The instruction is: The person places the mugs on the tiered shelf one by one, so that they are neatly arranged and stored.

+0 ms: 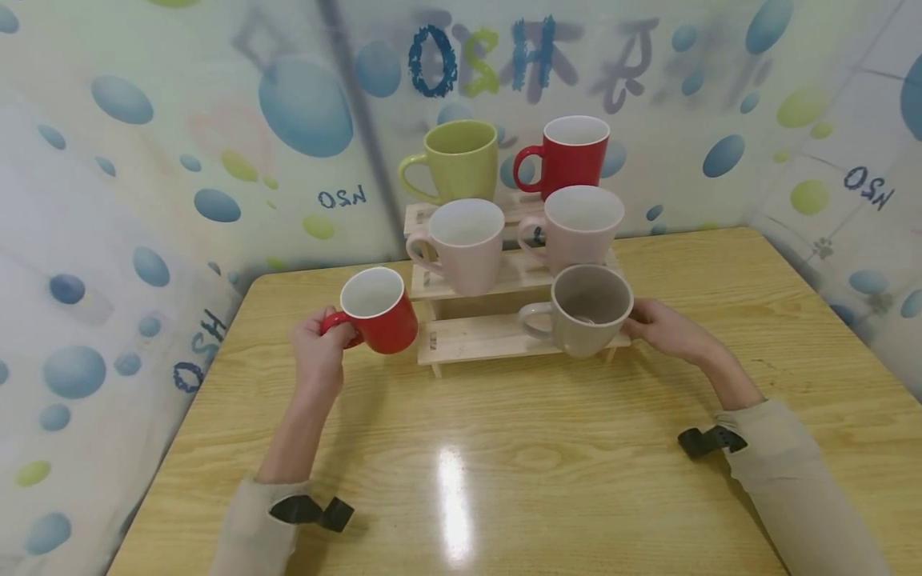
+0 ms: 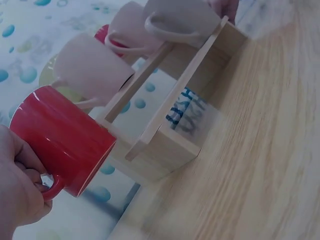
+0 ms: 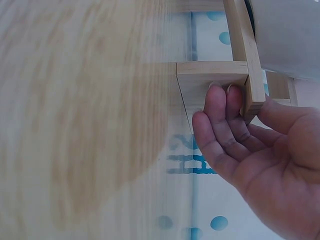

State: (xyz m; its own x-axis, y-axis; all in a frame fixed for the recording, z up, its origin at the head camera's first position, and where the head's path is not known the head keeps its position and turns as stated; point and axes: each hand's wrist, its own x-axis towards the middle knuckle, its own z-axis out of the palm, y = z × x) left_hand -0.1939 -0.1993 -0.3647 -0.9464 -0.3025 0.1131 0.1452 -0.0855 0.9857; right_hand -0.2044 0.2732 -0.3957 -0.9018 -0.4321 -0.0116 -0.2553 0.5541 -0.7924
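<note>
My left hand (image 1: pixel 319 352) grips a red mug (image 1: pixel 391 324) by its handle. The mug, white inside, is held up off the table just left of a wooden three-step rack (image 1: pixel 475 338). My right hand (image 3: pixel 265 145) holds the right end of the rack's lowest board, thumb above and fingers curled beneath. Beside that hand a grey-beige mug (image 1: pixel 582 340) stands on the bottom step. Two pale pink mugs, one at left (image 1: pixel 471 260) and one at right (image 1: pixel 576 236), occupy the middle step. A green mug (image 1: pixel 464 168) and another red mug (image 1: pixel 576 164) stand on top.
The rack stands on a wood-grain table (image 1: pixel 519 448) towards its back edge. Behind and beside the table hangs a white curtain (image 1: pixel 288 200) with blue and green dots. The bottom step has bare board left of the grey-beige mug.
</note>
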